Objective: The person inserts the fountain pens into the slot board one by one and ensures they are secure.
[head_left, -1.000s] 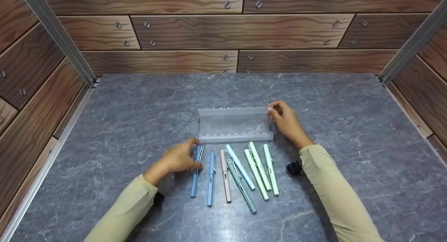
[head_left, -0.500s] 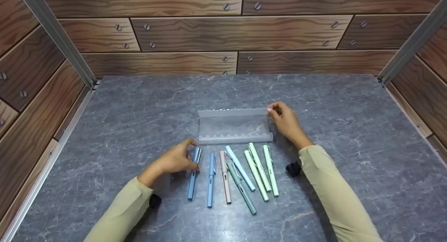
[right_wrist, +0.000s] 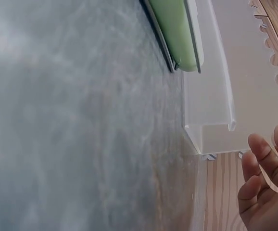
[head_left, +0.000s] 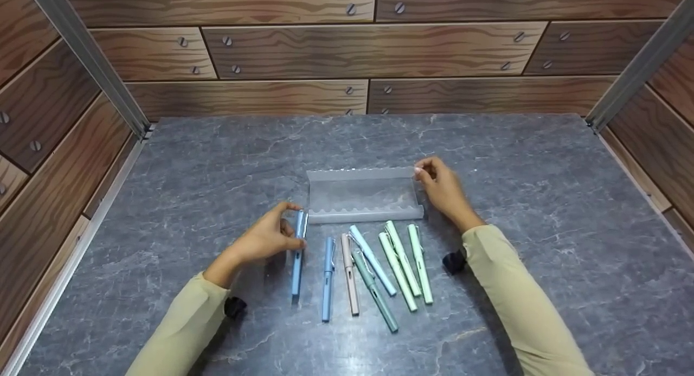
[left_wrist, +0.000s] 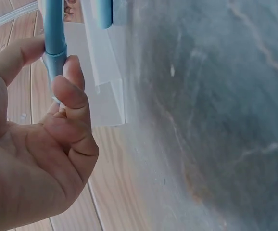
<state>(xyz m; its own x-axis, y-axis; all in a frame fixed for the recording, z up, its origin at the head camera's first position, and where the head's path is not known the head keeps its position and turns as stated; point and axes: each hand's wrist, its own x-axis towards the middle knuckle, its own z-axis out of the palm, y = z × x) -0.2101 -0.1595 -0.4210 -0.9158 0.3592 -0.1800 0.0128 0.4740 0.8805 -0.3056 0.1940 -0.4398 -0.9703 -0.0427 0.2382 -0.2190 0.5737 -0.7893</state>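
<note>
A blue capped pen (head_left: 296, 273) is gripped between the thumb and fingers of my left hand (head_left: 263, 237), held just off the left front corner of a clear plastic tray (head_left: 366, 216). In the left wrist view this pen (left_wrist: 54, 29) shows its cap joint between the fingers. The tray has scalloped front and back walls. My right hand (head_left: 444, 190) pinches its back right corner with thumb and forefinger; in the right wrist view the other fingers (right_wrist: 248, 190) are loosely bent beside the tray's end.
In front of the tray lie a lighter blue pen (head_left: 327, 281), a brownish-pink pen (head_left: 350, 275), a dark green pen (head_left: 377, 294), a pale blue pen (head_left: 374, 262) and light green pens (head_left: 420, 265). Wood-patterned panels (head_left: 347, 50) enclose the grey marbled table (head_left: 244, 148).
My left hand has raised the blue pen off the table and moved it slightly left and away from me, beside the tray's corner. The right hand and the tray have stayed put.
</note>
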